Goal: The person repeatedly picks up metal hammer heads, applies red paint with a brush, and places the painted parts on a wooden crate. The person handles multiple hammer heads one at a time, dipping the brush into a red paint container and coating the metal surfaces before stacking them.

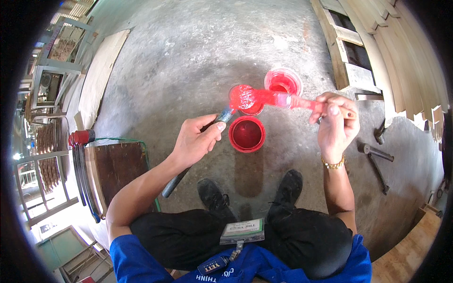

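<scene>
Print marks the wearer's clothing: dark characters run upside down across a pale badge card [242, 227] in a clear holder [229, 239], with smaller, blurred lines around them. Pale lettering stands on a dark tag [213, 265] below, and white lettering [213, 277] crosses the blue shirt [255, 267]. At upper left, a gray frame [53, 40] bears reddish marks too small to read.
</scene>
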A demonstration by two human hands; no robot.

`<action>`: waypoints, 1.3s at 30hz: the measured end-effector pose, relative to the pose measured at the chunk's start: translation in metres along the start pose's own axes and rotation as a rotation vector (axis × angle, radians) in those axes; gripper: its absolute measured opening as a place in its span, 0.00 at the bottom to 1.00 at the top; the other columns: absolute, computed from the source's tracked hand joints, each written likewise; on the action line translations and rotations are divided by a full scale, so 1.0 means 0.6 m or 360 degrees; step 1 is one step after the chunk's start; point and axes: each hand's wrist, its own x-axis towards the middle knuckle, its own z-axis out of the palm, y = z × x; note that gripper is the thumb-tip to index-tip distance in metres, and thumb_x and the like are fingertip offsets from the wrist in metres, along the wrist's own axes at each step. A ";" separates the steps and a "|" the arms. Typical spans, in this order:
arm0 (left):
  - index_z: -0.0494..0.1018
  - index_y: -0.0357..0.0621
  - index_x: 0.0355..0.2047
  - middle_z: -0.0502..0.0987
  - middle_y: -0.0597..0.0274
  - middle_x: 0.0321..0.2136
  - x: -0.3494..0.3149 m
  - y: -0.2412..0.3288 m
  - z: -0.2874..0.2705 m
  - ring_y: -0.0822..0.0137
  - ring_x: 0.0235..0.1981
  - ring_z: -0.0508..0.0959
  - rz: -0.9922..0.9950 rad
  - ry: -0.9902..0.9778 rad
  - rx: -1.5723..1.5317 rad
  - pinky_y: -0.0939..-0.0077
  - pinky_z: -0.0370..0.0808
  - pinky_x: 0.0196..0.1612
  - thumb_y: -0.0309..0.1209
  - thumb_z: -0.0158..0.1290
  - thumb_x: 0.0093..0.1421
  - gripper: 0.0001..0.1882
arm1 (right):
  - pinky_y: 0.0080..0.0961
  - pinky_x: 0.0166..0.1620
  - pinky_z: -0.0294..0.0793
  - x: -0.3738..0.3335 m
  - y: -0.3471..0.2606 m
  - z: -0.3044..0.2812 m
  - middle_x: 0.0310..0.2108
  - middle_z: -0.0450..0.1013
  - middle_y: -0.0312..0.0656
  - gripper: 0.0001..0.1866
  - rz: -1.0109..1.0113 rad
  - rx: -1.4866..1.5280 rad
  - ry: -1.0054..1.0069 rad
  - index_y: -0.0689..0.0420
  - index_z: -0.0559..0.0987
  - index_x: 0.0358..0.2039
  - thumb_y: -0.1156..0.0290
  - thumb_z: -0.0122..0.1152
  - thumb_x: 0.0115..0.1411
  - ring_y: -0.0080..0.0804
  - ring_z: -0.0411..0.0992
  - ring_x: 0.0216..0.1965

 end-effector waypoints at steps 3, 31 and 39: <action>0.74 0.36 0.38 0.70 0.69 0.18 0.000 -0.001 0.000 0.82 0.15 0.65 0.0024 0.0033 0.0010 0.84 0.62 0.18 0.33 0.49 0.61 0.12 | 0.21 0.26 0.75 -0.018 0.009 0.026 0.35 0.73 0.53 0.06 0.0042 -0.0057 -0.0208 0.63 0.71 0.37 0.83 0.49 0.59 0.27 0.72 0.23; 0.75 0.38 0.39 0.69 0.71 0.18 0.001 -0.009 -0.006 0.83 0.16 0.65 -0.0033 0.0089 0.0017 0.85 0.61 0.18 0.34 0.50 0.60 0.12 | 0.20 0.27 0.74 -0.006 -0.003 -0.003 0.35 0.73 0.51 0.05 0.0070 -0.0130 -0.0155 0.64 0.71 0.37 0.82 0.50 0.59 0.25 0.72 0.25; 0.75 0.38 0.41 0.69 0.71 0.18 -0.001 -0.011 -0.004 0.82 0.16 0.65 -0.0011 0.0081 0.0033 0.85 0.61 0.18 0.34 0.50 0.60 0.14 | 0.20 0.27 0.74 -0.011 -0.003 0.004 0.34 0.73 0.51 0.05 0.0121 -0.0083 -0.0145 0.64 0.71 0.37 0.82 0.52 0.59 0.25 0.72 0.24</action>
